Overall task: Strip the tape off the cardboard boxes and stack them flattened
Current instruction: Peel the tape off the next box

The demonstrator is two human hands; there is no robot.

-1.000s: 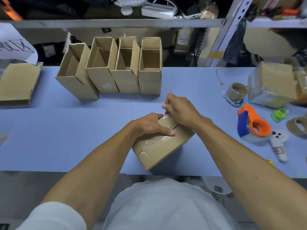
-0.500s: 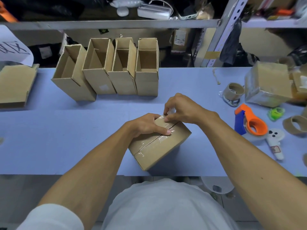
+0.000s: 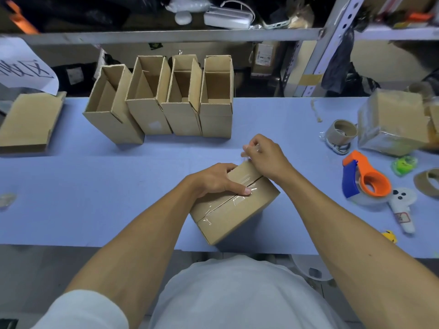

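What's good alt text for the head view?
The right hand peels clear tape off a closed box that the left hand presses down. Four open boxes stand behind.

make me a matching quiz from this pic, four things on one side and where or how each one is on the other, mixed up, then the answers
Things:
1. taped box
2. four open boxes
3. tape dispenser
4. flattened cardboard

Place or state:
A. lying flat at the table's far left
B. orange and blue, on the table right of the hands
C. standing in a row at the back of the table
D. pressed down by the left hand while the right hand pinches clear tape at its far end

Pairs: 1-D, 2-C, 3-B, 4-A
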